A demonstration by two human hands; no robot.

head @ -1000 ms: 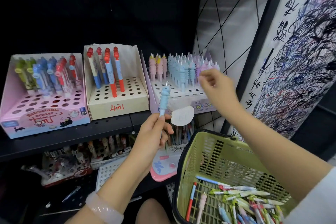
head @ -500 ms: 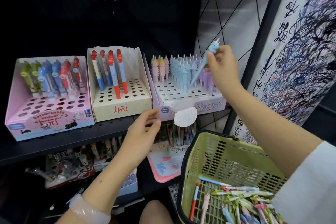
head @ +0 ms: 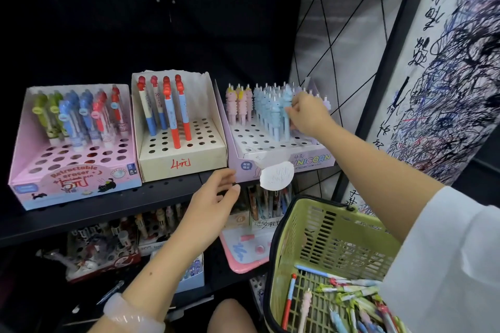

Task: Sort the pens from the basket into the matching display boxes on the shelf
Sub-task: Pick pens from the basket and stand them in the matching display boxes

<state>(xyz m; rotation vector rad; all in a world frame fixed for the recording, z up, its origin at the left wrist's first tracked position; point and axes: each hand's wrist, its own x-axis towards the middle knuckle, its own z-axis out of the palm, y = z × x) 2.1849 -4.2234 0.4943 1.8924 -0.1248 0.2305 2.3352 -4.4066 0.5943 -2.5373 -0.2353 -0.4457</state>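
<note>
Right hand [head: 307, 113] pinches blue pen [head: 287, 105], upright over unicorn box [head: 284, 143] | left hand [head: 213, 205] relaxed, empty, below box

"Retractable eraser" is printed on the pink box [head: 73, 178]; "UNICORN" (first letter hidden) on the lilac box [head: 311, 161]; "4" is handwritten on the cream box [head: 181, 163].

Right hand [head: 307, 116] lowered blue pen [head: 287, 105] into box [head: 284, 158]

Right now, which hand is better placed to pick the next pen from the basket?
Left hand, probably: it hangs open and empty before the shelf. The right hand is busy at the blue pens in the unicorn box, though nearer the basket.
</note>
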